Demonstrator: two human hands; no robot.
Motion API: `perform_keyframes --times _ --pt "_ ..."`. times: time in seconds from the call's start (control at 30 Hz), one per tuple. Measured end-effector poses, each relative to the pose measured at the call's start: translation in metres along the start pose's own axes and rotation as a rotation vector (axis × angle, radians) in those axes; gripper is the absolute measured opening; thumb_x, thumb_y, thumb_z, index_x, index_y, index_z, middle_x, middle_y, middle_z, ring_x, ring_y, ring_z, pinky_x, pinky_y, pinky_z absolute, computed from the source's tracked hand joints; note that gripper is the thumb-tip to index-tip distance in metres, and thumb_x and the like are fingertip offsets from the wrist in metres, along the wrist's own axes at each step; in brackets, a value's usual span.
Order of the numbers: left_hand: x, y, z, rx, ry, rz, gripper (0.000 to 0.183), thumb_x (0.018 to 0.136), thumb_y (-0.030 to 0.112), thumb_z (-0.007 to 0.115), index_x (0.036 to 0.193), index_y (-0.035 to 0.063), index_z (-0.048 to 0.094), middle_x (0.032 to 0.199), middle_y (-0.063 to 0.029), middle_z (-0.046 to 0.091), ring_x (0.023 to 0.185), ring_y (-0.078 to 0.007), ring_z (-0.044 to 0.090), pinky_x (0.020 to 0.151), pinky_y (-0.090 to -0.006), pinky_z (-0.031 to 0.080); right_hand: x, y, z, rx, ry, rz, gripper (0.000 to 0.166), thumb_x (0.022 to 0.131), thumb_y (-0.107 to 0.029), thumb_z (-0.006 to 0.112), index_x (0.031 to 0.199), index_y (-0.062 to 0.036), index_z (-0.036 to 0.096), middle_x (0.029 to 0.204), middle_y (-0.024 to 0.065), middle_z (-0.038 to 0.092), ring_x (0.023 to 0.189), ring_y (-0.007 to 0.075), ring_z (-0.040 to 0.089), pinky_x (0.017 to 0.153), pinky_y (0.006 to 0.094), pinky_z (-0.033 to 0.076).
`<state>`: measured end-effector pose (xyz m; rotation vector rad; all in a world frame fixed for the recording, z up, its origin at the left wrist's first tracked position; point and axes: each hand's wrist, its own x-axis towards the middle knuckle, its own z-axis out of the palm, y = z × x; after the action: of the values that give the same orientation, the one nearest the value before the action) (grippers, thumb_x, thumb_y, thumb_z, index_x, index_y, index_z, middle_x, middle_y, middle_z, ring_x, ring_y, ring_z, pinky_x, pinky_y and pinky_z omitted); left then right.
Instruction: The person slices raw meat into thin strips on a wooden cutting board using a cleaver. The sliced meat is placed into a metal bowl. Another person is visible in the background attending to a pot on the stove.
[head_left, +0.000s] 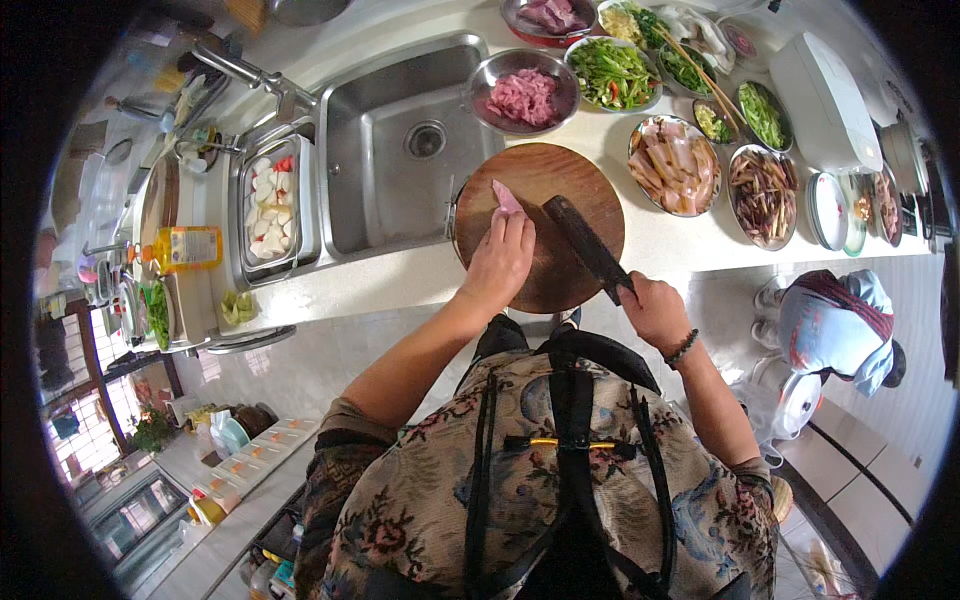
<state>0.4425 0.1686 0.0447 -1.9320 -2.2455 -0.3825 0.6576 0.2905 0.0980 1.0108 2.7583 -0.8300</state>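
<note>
On the round wooden cutting board (592, 180), my left hand (501, 255) presses its fingertips onto a small piece of raw pink meat (505, 196). Part of the meat is hidden under those fingers. My right hand (660, 309) grips the handle of a dark-bladed cleaver (589, 241), whose blade lies aslant over the board, apart from the meat. Behind the board, a steel bowl (525, 91) holds sliced raw meat. A second bowl with larger raw meat (551, 16) stands at the counter's back.
Left of the board is a steel sink (382, 187). A plate of chopped greens (613, 73), a plate of sliced meat (673, 166) and several other dishes fill the right counter. A yellow bottle (187, 248) lies at left. Another person (836, 322) bends over at the right.
</note>
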Motion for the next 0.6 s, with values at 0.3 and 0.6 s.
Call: perform_keyframes --times 0.3,0.6 --pt "0.025 -0.055 -0.009 -1.183 0.155 -0.687 0.017 0.077 -0.004 0.049 0.09 0.0031 0.058 0.078 -0.0111 0.059 0.072 -0.0257 0.061 0.067 -0.033 0.05 0.011 0.006 -0.016 0.392 0.029 0.145 0.025 0.087 -0.017 0.053 0.072 0.0016 0.047 0.046 0.0107 0.048 0.036 0.0169 0.051 0.037 0.0319 0.039" --pt "-0.028 0.016 -0.016 -0.527 0.174 -0.088 0.029 0.077 0.001 0.055 0.105 0.0012 0.055 0.106 -0.0125 0.054 0.099 -0.0327 0.051 0.087 -0.0404 0.042 0.015 -0.019 -0.013 0.078 0.077 -0.07 0.019 0.084 -0.019 0.054 0.078 -0.0013 0.05 0.061 0.0232 0.055 0.061 0.0428 0.055 0.054 0.0489 0.043"
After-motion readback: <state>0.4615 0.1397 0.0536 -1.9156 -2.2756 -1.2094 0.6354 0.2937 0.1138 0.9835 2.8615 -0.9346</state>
